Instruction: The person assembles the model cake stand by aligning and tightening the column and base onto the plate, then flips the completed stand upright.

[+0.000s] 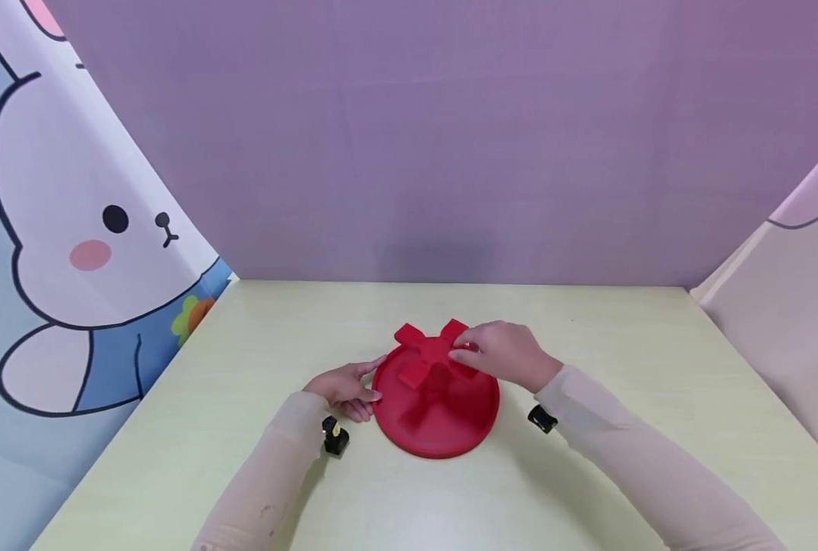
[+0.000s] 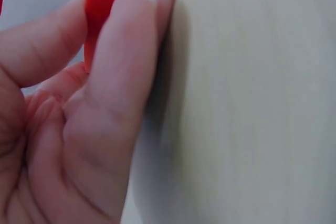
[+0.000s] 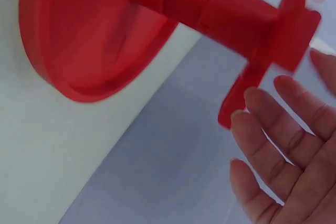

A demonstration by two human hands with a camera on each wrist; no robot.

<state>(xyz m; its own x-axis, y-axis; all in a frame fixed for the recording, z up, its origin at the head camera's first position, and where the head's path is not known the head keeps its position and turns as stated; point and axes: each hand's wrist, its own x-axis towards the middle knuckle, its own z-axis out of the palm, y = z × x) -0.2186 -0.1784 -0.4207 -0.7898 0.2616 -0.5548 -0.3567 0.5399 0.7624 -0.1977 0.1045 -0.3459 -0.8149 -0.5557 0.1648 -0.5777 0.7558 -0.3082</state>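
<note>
A red round base (image 1: 436, 436) with a raised rim lies on the table. From its middle rises a thick red post (image 3: 210, 9), made of stacked sections and topped by a red cross-shaped piece (image 1: 431, 350) with flat arms. My left hand (image 1: 347, 389) holds the base's left rim between thumb and fingers; the left wrist view shows the red edge (image 2: 100, 3) between them. At the cross's right side is my right hand (image 1: 508, 352). Its fingers are spread and gently bent, with fingertips (image 3: 253, 98) right by one arm of the cross and the thumb close to another.
The pale wooden table (image 1: 278, 321) extends around the base. A purple cloth backdrop (image 1: 450, 138) stands behind it, with a rabbit-print cloth (image 1: 57, 191) along the left and a pale cloth (image 1: 794, 321) on the right. Small black devices (image 1: 336, 436) are strapped at both wrists.
</note>
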